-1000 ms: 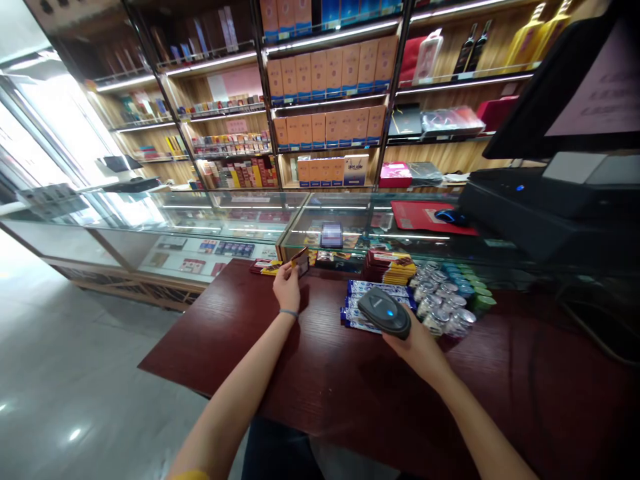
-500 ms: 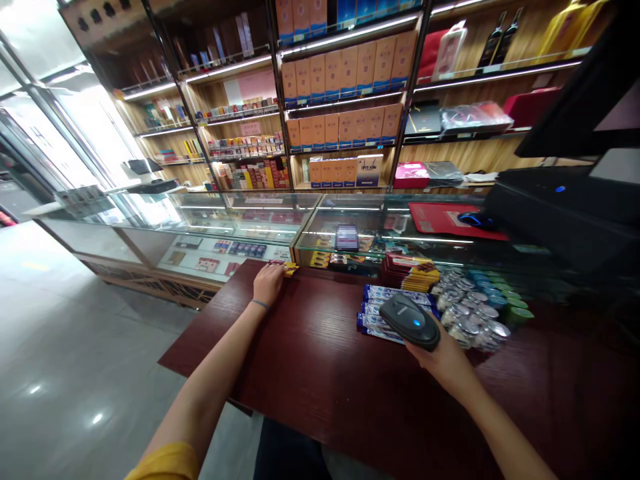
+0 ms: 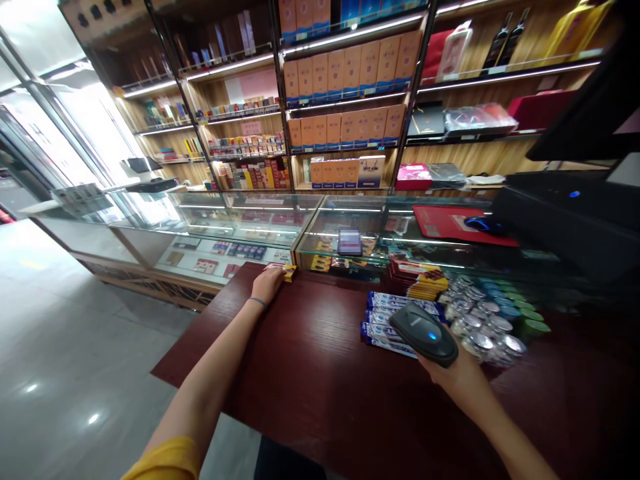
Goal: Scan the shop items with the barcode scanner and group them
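My left hand (image 3: 266, 283) reaches to the far left corner of the dark red wooden counter (image 3: 310, 360) and rests, fingers curled, on a small stack of red-and-yellow packs (image 3: 286, 270). My right hand (image 3: 453, 370) grips a dark grey barcode scanner (image 3: 424, 326) with a blue light on top, held over blue-and-white bars (image 3: 395, 313). Beside these lie a stack of red-and-yellow bars (image 3: 417, 279) and several small round tins (image 3: 487, 327).
Glass display cases (image 3: 240, 223) run behind the counter, with a small device (image 3: 349, 241) and a red mat with a mouse (image 3: 463, 223) on top. A black till and monitor (image 3: 575, 213) stand at right. Shelves of boxes and bottles (image 3: 345, 87) fill the back wall.
My left hand held a small pack up a second ago; it has since moved left and down onto the stack at the counter's corner. The scanner hand stayed over the blue bars.
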`<action>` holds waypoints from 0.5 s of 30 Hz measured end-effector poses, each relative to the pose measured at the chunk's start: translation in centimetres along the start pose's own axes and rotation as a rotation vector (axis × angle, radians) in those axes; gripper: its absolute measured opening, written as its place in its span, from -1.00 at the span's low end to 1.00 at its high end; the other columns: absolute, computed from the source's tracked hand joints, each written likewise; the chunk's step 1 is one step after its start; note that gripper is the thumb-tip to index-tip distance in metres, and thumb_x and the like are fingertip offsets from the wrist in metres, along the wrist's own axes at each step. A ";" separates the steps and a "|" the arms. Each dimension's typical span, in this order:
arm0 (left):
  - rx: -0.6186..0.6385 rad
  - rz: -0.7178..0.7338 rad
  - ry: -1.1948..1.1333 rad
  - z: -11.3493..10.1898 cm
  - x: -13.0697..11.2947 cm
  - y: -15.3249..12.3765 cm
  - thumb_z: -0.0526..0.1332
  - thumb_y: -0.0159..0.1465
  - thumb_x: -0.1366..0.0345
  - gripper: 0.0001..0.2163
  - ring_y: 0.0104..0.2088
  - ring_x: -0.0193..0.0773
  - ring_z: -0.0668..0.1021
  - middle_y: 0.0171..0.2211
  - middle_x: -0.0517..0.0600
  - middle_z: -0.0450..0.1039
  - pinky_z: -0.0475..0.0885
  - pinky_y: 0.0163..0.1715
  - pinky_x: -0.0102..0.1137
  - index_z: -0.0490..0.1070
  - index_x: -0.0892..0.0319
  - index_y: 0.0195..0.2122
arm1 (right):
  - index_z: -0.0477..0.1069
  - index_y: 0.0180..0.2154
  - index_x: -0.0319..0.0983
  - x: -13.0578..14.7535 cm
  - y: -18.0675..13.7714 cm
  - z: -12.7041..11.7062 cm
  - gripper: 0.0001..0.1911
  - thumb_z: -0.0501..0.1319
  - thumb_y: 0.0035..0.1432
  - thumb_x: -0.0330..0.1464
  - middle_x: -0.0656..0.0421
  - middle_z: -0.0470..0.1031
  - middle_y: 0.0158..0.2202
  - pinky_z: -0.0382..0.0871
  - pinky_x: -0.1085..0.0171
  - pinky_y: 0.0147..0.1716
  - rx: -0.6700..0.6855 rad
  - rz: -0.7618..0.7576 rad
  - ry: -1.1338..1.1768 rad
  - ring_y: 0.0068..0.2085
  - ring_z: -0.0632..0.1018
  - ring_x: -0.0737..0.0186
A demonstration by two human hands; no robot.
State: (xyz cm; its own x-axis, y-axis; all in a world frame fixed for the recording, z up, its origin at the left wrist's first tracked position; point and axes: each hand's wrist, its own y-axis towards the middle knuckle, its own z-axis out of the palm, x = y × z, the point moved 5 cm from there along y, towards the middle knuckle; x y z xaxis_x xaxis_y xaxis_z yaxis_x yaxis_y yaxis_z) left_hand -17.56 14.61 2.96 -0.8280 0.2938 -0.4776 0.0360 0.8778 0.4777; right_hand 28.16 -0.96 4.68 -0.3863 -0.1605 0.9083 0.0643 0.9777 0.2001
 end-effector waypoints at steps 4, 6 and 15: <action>0.001 -0.034 -0.172 0.1 0.5 0.1 0.35 0.17 0.31 -0.81 -0.02 -0.07 0.59 -0.11 0.02 0.62 0.42 0.08 -0.30 0.61 -0.09 -0.20 | 0.40 -0.15 -0.14 0.5 0.0 0.0 -0.66 0.32 0.02 -0.20 0.16 0.57 -0.41 0.45 0.23 -0.41 0.027 -0.019 -0.010 -0.26 0.61 0.03; -0.006 -0.051 -0.224 0.1 0.6 0.1 0.39 0.13 0.28 -0.82 -0.01 -0.07 0.59 -0.13 0.01 0.63 0.41 0.11 -0.30 0.62 -0.09 -0.22 | 0.40 -0.14 -0.13 0.7 0.0 0.0 -0.66 0.32 0.03 -0.20 0.17 0.56 -0.42 0.44 0.22 -0.42 0.034 -0.027 -0.008 -0.26 0.62 0.02; -0.008 -0.014 -0.240 0.2 0.1 0.3 0.38 0.11 0.35 -0.82 -0.03 -0.08 0.58 -0.15 0.05 0.60 0.39 0.15 -0.24 0.61 -0.04 -0.25 | 0.36 -0.16 -0.13 0.4 0.0 -0.1 -0.69 0.31 0.05 -0.21 0.18 0.56 -0.41 0.45 0.24 -0.37 0.040 -0.015 -0.028 -0.27 0.61 0.07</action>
State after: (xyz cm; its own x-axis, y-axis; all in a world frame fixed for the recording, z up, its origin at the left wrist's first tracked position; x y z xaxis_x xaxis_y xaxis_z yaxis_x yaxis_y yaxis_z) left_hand -17.49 14.97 2.88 -0.6715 0.3637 -0.6456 0.0200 0.8798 0.4748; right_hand 28.08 -1.02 5.11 -0.4127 -0.1723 0.8944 0.0214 0.9798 0.1986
